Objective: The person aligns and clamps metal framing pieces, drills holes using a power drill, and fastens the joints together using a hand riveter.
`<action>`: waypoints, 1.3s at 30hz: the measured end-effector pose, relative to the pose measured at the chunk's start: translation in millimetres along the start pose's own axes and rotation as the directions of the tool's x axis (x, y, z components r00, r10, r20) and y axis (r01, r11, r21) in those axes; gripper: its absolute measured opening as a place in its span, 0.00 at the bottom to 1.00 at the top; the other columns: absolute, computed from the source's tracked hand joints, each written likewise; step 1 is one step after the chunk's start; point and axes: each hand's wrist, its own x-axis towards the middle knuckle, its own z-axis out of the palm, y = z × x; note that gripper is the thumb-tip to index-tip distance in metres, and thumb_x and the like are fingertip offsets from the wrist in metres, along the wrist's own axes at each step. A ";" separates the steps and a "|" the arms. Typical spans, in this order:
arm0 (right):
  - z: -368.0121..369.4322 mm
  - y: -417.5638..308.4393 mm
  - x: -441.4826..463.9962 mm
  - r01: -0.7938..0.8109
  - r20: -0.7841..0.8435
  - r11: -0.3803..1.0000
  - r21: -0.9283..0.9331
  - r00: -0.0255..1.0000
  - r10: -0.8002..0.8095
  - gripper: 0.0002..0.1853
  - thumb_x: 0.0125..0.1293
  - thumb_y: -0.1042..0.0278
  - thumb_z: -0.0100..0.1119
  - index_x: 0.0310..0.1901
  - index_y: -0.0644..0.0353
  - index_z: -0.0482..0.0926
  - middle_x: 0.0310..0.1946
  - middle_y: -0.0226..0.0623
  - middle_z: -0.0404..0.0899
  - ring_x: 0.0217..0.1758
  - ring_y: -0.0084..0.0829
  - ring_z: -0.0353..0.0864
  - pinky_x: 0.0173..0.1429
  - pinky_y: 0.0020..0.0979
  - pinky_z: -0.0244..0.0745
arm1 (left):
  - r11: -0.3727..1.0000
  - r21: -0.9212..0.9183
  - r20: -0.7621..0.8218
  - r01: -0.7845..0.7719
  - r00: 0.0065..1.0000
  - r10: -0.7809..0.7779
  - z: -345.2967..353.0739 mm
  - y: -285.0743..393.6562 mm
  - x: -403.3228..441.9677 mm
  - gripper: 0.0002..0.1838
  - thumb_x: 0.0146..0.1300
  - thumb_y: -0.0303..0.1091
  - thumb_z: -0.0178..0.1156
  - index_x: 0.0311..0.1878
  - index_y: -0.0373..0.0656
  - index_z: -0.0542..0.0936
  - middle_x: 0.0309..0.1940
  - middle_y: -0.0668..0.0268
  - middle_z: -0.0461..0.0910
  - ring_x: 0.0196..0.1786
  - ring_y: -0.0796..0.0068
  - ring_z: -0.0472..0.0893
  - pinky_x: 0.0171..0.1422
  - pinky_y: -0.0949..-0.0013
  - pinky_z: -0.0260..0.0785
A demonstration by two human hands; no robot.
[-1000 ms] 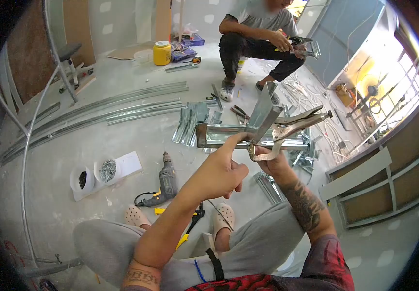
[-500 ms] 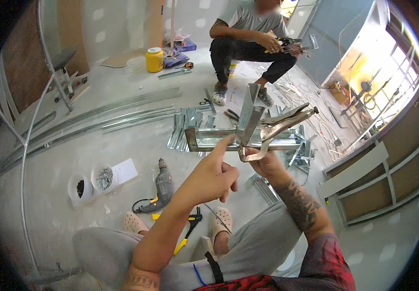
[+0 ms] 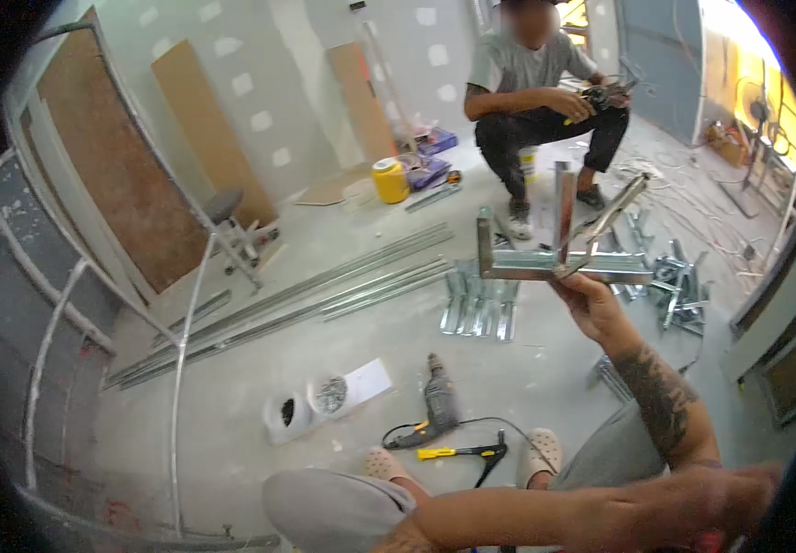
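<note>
My right hand (image 3: 591, 309) is closed round the underside of a metal channel frame (image 3: 522, 268), held up in front of me. The frame has a long horizontal piece, a short upright at its left end and a taller upright near the middle. Locking pliers (image 3: 617, 210) sit at the foot of the middle upright, their handles slanting up to the right. Across my lap at the bottom right reaches my left hand (image 3: 725, 502), well below the frame. Motion blur smears its fingers, so I cannot tell whether it holds anything.
On the floor lie a corded drill (image 3: 438, 405), a yellow-and-black tool (image 3: 460, 452), white tubs of screws (image 3: 289, 417), long metal channels (image 3: 370, 288) and cut metal pieces (image 3: 479, 304). A person (image 3: 545, 97) squats ahead holding a tool. Metal scaffold tubing (image 3: 181, 369) stands left.
My left hand has left the frame's middle joint and swung down to the lower right. My right hand still holds the frame. The view has turned left, shifting the scene rightward.
</note>
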 end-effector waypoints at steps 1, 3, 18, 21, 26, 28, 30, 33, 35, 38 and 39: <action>4.3 1.1 -1.2 -0.007 0.010 1.000 0.019 1.000 0.007 0.12 0.65 0.76 0.57 0.49 0.70 0.78 0.52 0.40 0.80 0.59 0.34 0.77 0.72 0.33 0.66 | 0.999 -0.038 0.042 0.004 0.999 -0.003 -1.0 -9.3 6.8 0.33 0.69 0.55 0.44 0.57 0.31 0.75 0.53 0.52 0.72 0.59 0.62 0.72 0.65 0.61 0.59; 10.2 -8.1 -6.4 0.029 0.021 0.999 0.026 0.999 -0.030 0.12 0.65 0.76 0.57 0.49 0.70 0.78 0.51 0.41 0.80 0.58 0.34 0.77 0.71 0.33 0.67 | 0.995 -0.090 0.113 0.035 0.993 -0.025 -1.9 -25.2 19.3 0.34 0.68 0.56 0.44 0.57 0.31 0.75 0.54 0.52 0.72 0.59 0.62 0.72 0.65 0.60 0.60; 6.1 -19.0 -6.2 0.050 0.075 0.999 -0.002 0.996 -0.050 0.13 0.66 0.75 0.57 0.52 0.69 0.77 0.52 0.38 0.79 0.58 0.31 0.76 0.70 0.34 0.67 | 0.995 -0.089 0.147 0.036 0.989 -0.023 -28.0 -33.0 26.6 0.44 0.60 0.66 0.44 0.61 0.31 0.71 0.54 0.51 0.74 0.56 0.60 0.75 0.62 0.57 0.64; 5.1 -21.2 -10.0 0.053 0.095 0.999 -0.005 0.994 -0.052 0.12 0.65 0.76 0.58 0.50 0.67 0.78 0.50 0.37 0.80 0.56 0.30 0.77 0.66 0.33 0.69 | 0.995 -0.102 0.159 0.016 0.987 0.000 -30.6 -36.0 28.8 0.46 0.58 0.68 0.44 0.61 0.31 0.70 0.54 0.51 0.74 0.55 0.59 0.75 0.61 0.57 0.65; 6.9 -19.5 -8.1 0.078 0.108 0.996 -0.043 0.991 -0.073 0.13 0.66 0.73 0.59 0.50 0.68 0.79 0.50 0.37 0.80 0.56 0.30 0.77 0.66 0.33 0.68 | 0.995 -0.096 0.169 0.002 0.985 0.014 -34.9 -35.6 28.8 0.49 0.56 0.71 0.44 0.62 0.31 0.68 0.55 0.51 0.74 0.55 0.58 0.76 0.60 0.56 0.66; 5.6 -18.1 -9.2 0.052 0.114 0.998 -0.023 0.992 -0.049 0.14 0.65 0.76 0.57 0.52 0.67 0.77 0.52 0.37 0.79 0.57 0.30 0.77 0.68 0.34 0.67 | 0.994 -0.106 0.174 -0.008 0.984 0.027 -36.3 -35.2 29.7 0.50 0.55 0.73 0.45 0.63 0.31 0.68 0.55 0.51 0.74 0.54 0.58 0.77 0.60 0.55 0.66; 5.5 -21.5 -11.3 0.029 0.125 1.000 -0.002 0.992 -0.028 0.16 0.64 0.78 0.56 0.53 0.66 0.76 0.54 0.37 0.77 0.58 0.30 0.76 0.70 0.34 0.65 | 0.994 -0.109 0.180 -0.021 0.983 0.041 -35.8 -35.0 29.7 0.52 0.54 0.74 0.45 0.63 0.31 0.67 0.55 0.51 0.74 0.54 0.58 0.77 0.59 0.55 0.67; 8.4 -16.6 -9.5 0.044 0.114 0.999 0.002 0.993 -0.044 0.12 0.64 0.77 0.60 0.49 0.66 0.78 0.48 0.37 0.81 0.54 0.29 0.79 0.63 0.32 0.72 | 0.995 -0.091 0.164 -0.038 0.985 0.052 -38.0 -29.3 26.5 0.54 0.52 0.76 0.45 0.64 0.31 0.66 0.55 0.51 0.75 0.53 0.57 0.78 0.59 0.54 0.68; 8.8 -19.2 -11.9 0.039 0.119 0.999 0.001 0.992 -0.039 0.12 0.64 0.77 0.60 0.49 0.66 0.79 0.48 0.37 0.81 0.54 0.29 0.79 0.63 0.32 0.72 | 0.992 -0.114 0.170 -0.050 0.983 0.069 -39.8 -36.3 31.3 0.55 0.51 0.77 0.45 0.65 0.31 0.66 0.55 0.50 0.75 0.53 0.57 0.78 0.58 0.54 0.68; 8.2 -19.7 -9.4 0.032 0.121 0.999 0.008 0.992 -0.033 0.11 0.64 0.77 0.60 0.48 0.66 0.79 0.47 0.36 0.81 0.53 0.29 0.79 0.63 0.32 0.72 | 0.992 -0.105 0.174 -0.066 0.981 0.084 -46.2 -37.1 33.8 0.58 0.49 0.79 0.45 0.65 0.31 0.65 0.55 0.50 0.75 0.53 0.57 0.78 0.58 0.53 0.69; 9.0 -20.5 -7.3 0.013 0.111 1.000 0.007 0.994 -0.014 0.11 0.64 0.77 0.60 0.47 0.66 0.79 0.47 0.36 0.81 0.53 0.29 0.79 0.64 0.33 0.72 | 0.993 -0.098 0.174 -0.061 0.982 0.077 -49.2 -39.2 34.4 0.58 0.49 0.80 0.45 0.66 0.31 0.65 0.55 0.50 0.75 0.52 0.57 0.79 0.57 0.53 0.69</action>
